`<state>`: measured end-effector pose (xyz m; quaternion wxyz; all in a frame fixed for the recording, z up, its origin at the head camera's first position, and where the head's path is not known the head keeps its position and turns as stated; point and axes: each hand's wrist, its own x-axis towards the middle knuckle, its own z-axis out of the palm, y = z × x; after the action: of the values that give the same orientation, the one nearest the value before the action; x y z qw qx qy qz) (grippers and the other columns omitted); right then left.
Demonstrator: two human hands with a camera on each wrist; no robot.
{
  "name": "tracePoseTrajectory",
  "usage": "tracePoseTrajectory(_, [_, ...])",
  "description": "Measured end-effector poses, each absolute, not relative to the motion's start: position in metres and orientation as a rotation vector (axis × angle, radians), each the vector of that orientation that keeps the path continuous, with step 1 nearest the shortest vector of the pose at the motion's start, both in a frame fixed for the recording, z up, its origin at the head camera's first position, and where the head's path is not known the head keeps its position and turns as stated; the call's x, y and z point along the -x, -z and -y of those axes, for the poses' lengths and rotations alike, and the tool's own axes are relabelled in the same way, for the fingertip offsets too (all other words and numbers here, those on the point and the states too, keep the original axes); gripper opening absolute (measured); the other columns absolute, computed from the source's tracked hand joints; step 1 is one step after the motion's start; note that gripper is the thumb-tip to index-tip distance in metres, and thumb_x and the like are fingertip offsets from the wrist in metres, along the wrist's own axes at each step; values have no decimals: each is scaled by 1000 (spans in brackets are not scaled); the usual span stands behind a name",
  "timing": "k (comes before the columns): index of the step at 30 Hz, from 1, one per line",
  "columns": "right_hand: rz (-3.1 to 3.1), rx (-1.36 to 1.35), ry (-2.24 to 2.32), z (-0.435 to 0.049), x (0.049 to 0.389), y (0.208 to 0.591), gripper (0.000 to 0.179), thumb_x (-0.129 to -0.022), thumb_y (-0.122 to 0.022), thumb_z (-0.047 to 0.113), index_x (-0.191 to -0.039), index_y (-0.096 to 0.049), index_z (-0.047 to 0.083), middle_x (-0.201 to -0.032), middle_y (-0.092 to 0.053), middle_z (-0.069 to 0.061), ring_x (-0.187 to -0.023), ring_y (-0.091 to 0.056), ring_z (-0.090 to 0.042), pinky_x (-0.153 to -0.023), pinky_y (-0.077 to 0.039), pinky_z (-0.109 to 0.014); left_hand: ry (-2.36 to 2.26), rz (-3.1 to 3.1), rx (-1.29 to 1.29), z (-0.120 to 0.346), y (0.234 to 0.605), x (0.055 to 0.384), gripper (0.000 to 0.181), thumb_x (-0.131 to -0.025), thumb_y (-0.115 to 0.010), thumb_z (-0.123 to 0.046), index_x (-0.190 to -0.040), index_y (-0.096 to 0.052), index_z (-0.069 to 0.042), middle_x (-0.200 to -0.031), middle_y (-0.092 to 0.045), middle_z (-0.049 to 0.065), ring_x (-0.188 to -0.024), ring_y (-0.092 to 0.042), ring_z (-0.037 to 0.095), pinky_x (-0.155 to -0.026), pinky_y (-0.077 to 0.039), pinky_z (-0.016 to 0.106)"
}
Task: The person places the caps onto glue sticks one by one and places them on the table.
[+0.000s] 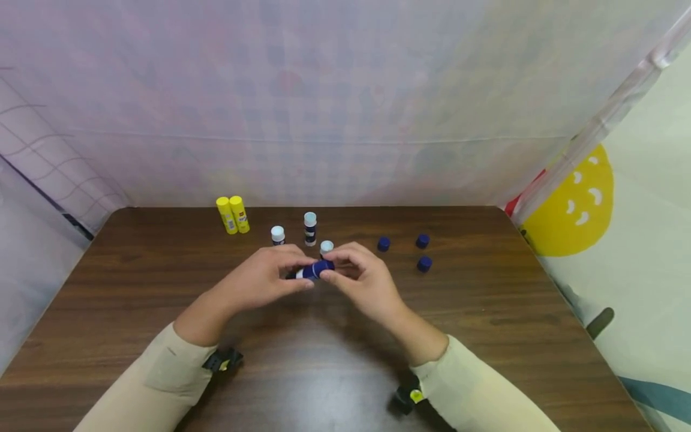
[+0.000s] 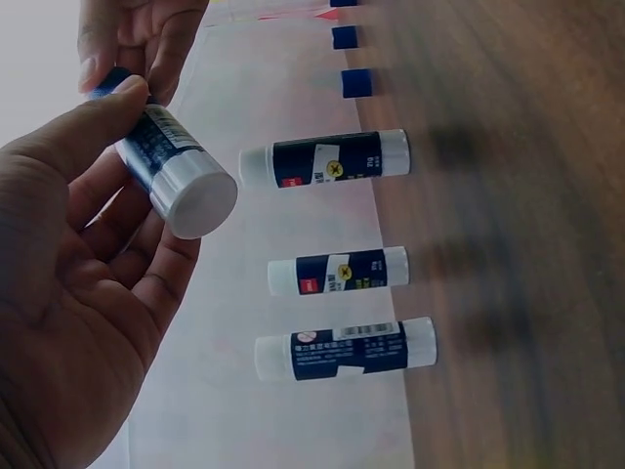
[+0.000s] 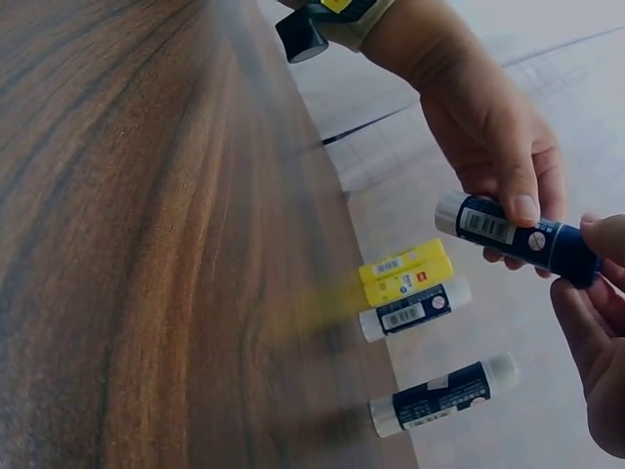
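A dark blue glue stick (image 3: 488,223) with a white base is held off the table between both hands. My left hand (image 1: 259,273) grips its body, thumb along one side and fingers curled beneath, as the left wrist view shows. At the other end, my right hand (image 1: 372,285) pinches the blue cap (image 3: 573,256) between thumb and fingers; the cap sits on the stick. Just beyond the hands stand three uncapped blue glue sticks, one at the left (image 1: 278,234), one at the back (image 1: 310,229) and one partly hidden behind the right fingers (image 1: 326,246).
Two yellow glue sticks (image 1: 233,215) stand side by side at the back left. Three loose blue caps (image 1: 423,263) lie on the brown wooden table (image 1: 486,324) to the right of the hands. A pale patterned curtain (image 1: 324,120) hangs along the table's far edge.
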<state>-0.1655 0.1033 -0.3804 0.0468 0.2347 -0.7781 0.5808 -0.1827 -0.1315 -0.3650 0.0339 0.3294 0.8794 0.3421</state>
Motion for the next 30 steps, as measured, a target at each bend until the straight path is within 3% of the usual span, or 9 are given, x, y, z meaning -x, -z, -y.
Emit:
tracePoseTrajectory(8, [2319, -746, -1761, -110, 167, 377, 33, -91, -77, -1, -122, -69, -5, -116, -68, -15, -103, -70, -22, -89, -62, -29, -1091, -2705, -1033, 129, 359, 189, 38, -95, -78, -27, -130, -73, -13, -117, -72, 0, -100, -66, 16, -84, -57, 33])
tracePoseTrajectory(16, [2280, -714, -1808, -117, 170, 373, 37, -93, -74, 0, -130, -67, 0, -117, -68, -16, -104, -70, -17, -89, -62, -32, -1230, -2715, -1001, 127, 349, 193, 38, -94, -79, -25, -130, -73, -13, -116, -71, 0, -96, -63, 17, -79, -59, 42])
tracePoseTrajectory(24, [2257, -702, -1805, -120, 174, 372, 35, -94, -73, 0, -128, -67, -3, -118, -68, -23, -104, -70, -15, -88, -62, -30, -1344, -2777, -904, 126, 346, 201, 41, -96, -77, -26, -135, -70, -14, -120, -68, 1, -92, -59, 23, -76, -51, 37])
tracePoseTrajectory(30, [2247, -674, -1766, -124, 180, 375, 34, -92, -75, -1, -125, -68, -3, -116, -70, -21, -102, -71, -16, -86, -62, -30, -1456, -2793, -732, 126, 346, 208, 39, -98, -74, -27, -134, -69, -13, -124, -68, 3, -103, -64, 22, -93, -56, 49])
